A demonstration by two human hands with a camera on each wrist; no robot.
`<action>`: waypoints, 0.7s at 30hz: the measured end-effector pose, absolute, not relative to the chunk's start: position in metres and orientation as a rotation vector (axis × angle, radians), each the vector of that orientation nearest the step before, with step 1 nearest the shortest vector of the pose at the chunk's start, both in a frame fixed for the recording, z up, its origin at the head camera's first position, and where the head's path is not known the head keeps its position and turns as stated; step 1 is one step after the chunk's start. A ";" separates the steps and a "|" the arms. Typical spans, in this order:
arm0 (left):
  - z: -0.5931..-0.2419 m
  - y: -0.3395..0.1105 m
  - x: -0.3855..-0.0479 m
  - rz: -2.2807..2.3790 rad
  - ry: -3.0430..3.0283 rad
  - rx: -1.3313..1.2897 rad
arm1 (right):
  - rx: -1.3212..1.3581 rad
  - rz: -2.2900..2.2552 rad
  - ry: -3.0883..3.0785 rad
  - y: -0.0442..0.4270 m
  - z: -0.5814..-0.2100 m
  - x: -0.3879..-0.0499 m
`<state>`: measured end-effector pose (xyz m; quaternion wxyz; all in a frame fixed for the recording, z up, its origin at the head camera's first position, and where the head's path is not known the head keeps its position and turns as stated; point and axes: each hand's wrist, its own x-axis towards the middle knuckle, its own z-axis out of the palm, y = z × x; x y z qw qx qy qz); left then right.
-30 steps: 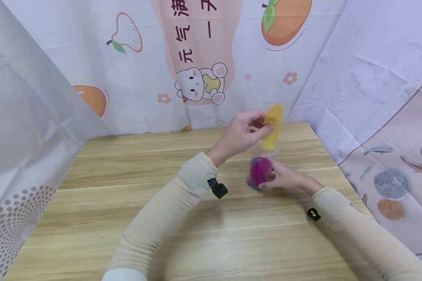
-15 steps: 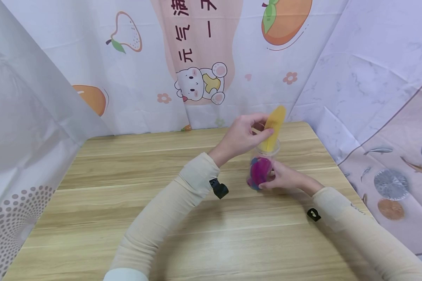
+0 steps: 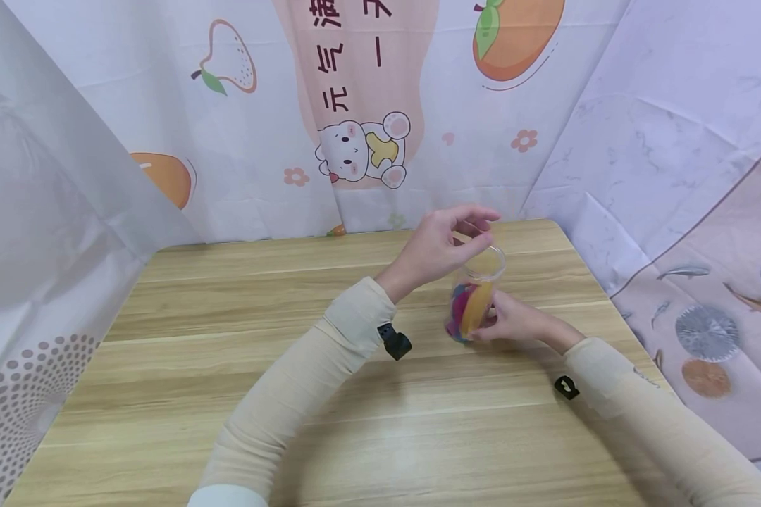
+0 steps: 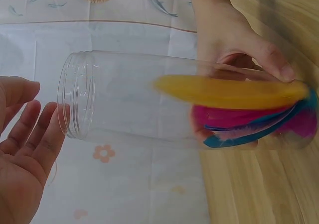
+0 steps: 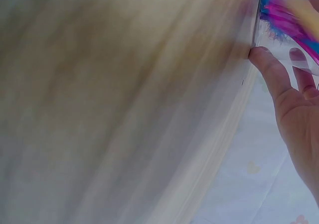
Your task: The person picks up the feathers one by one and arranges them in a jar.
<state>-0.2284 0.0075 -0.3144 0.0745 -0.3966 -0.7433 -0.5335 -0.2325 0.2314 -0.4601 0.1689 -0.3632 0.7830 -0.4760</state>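
Note:
A clear jar [image 3: 485, 279] stands upright near the table's back right, its wide mouth uncovered. Inside lies a yellow feather [image 4: 224, 92], slightly blurred in the left wrist view. Magenta feathers [image 4: 219, 116] and blue feathers [image 4: 227, 140] sit at the jar's bottom beside it. My left hand [image 3: 440, 243] hovers at the jar's rim with loosely bent fingers and nothing between them; one fingertip appears to overlap the rim. Low on the jar, my right hand [image 3: 514, 320] grips the wall between thumb and fingers.
The wooden table [image 3: 228, 352] extends left and toward me. Behind it hangs a printed white curtain [image 3: 247, 176], and another curtain [image 3: 647, 176] closes off the right side. Black wrist-camera straps [image 3: 394, 341] show on the sleeves.
The left hand has let go of the yellow feather, which dropped from the mouth down into the jar. Its fingers are now parted. The right hand keeps holding the jar in place.

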 end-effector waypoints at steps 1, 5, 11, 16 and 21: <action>-0.315 0.007 -0.228 -1.606 -2.227 -1.190 | -1.038 -1.351 2.226 0.231 -0.460 -0.232; -0.316 0.008 -0.229 -1.605 -2.223 -1.193 | -1.050 -1.334 2.246 0.232 -0.459 -0.231; -0.314 0.008 -0.227 -1.589 -2.232 -1.191 | -1.011 -1.373 2.189 0.232 -0.459 -0.231; -0.314 0.007 -0.227 -1.597 -2.242 -1.178 | -1.021 -1.375 2.184 0.233 -0.459 -0.231; -0.316 0.005 -0.224 -1.644 -2.227 -1.167 | -1.010 -1.352 2.224 0.234 -0.461 -0.230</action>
